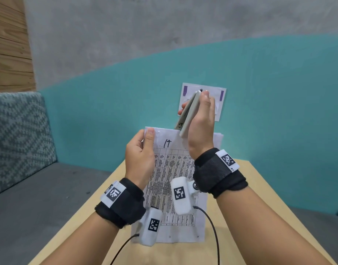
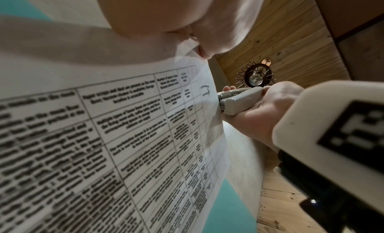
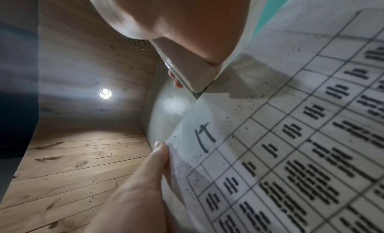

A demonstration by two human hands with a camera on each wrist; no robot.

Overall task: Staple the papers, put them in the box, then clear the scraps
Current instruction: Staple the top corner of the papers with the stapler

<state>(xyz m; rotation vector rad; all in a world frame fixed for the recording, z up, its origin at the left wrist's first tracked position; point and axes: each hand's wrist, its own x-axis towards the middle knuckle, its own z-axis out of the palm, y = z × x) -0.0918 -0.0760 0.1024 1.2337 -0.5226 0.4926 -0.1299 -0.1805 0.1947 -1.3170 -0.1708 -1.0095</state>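
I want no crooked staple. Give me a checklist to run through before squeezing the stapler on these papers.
1. Left hand pinches the papers at the top left corner: ok.
2. Right hand has a full grip on the stapler: ok.
3. Stapler mouth straddles the top edge of the papers, right of the handwritten mark: ok.
4. Sheets squared up: not ok, a back sheet's edge sticks out at the top right.
5. Every sheet inside the stapler mouth: cannot tell.
6. Fingers clear of the stapler mouth: ok, the left thumb sits well to the side.
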